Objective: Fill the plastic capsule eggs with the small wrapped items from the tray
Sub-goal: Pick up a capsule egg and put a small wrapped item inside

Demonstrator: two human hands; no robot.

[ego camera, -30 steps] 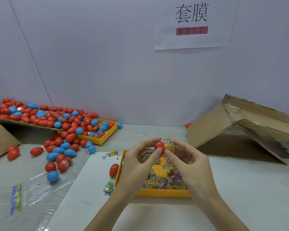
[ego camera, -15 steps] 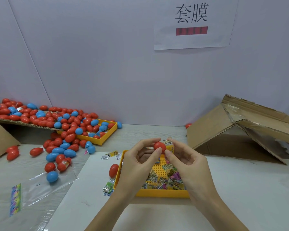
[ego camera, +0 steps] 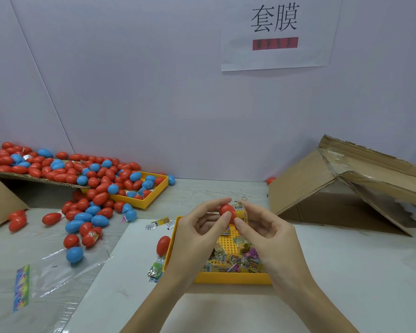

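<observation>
Because so many eggs have to be close by, a big heap of red and blue eggs lies far to the left, spilling off a cardboard flap and down onto the table. Some of them sit in a yellow tray at the back, likely so they do not roll away. Near the front edge lies a clear plastic bag with a bright strip on it.

Moving toward the middle, one loose red egg rests just beside the front yellow tray. A few little packets lie on the white sheet beside it too. The tray sits right under the hands, so the small wrapped items inside are easy to grab.

Above the tray, the left hand pinches a red egg piece between thumb and fingertip. It is held up high, probably so the person can see into it. The right hand pinches a yellow wrapped item that touches the egg piece. It looks like the packet is being pushed in, but I cannot tell how far in it is.

Far to the right, a tipped cardboard box lies open on the table, well apart from the hands.
</observation>
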